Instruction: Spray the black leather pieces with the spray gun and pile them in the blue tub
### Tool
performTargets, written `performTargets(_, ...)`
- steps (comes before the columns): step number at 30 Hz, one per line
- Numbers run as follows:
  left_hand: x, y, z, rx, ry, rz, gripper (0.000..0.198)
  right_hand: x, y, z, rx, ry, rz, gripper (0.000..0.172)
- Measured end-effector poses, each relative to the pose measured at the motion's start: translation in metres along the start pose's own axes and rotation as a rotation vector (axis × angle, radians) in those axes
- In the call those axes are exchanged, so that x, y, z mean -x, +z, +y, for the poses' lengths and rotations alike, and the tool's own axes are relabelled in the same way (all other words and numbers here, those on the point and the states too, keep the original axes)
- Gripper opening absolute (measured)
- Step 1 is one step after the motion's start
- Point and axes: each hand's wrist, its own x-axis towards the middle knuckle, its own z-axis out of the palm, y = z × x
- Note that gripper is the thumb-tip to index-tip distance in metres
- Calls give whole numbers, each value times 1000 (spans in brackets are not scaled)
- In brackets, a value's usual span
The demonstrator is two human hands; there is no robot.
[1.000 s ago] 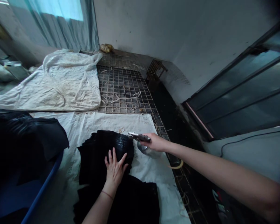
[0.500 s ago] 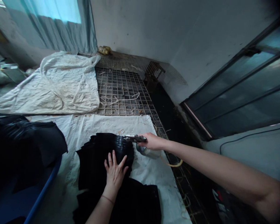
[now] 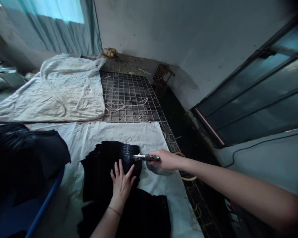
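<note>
Metallic sprayer (image 3: 144, 157), black stack (image 3: 101, 172) (glossy-streaked).

Left grip (image 3: 121, 185) splayed flat on overlapping black pieces (image 3: 99, 175), spray gun (image 3: 143, 157) in right grip (image 3: 165, 160) beside their glossy strip (image 3: 126, 151)

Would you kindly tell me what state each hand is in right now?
Left hand: open, spread on the black layered pieces.
Right hand: closed, holding a spray gun.
</note>
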Motion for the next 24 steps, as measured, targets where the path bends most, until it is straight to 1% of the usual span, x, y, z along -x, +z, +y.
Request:
performTargets(2,0,1,0,2,-1,-4,51,2,5,2,-53,23,43,10)
performTargets(4,0,2,-1,6,-2,-2,50,5,9,3,-28,30,79,9)
performTargets(7,0,3,-1,9,-3,4,51,10,16,4,70,-26,1,6)
performTargets(9,0,3,0,12,-6,8,51,13,18,4,43,-18,-17,7)
performTargets(12,0,2,0,18,-11,2,50,15,18,5,-17,63,87,9)
performTargets(13,0,1,0,19,-11,0,50,15,18,5,-4,63,105,8)
performTargets(14,0,1,0,20,-10,-2,50,16,18,5,21,41,99,8)
performTargets(17,0,1,0,17,-11,-2,52,20,18,6,52,-29,30,6)
performTargets(21,1,1,0,13,-10,-1,52,25,19,9,-6,-5,70,8)
performTargets(24,1,0,0,16,-3,2,51,30,22,12,29,-61,-5,7)
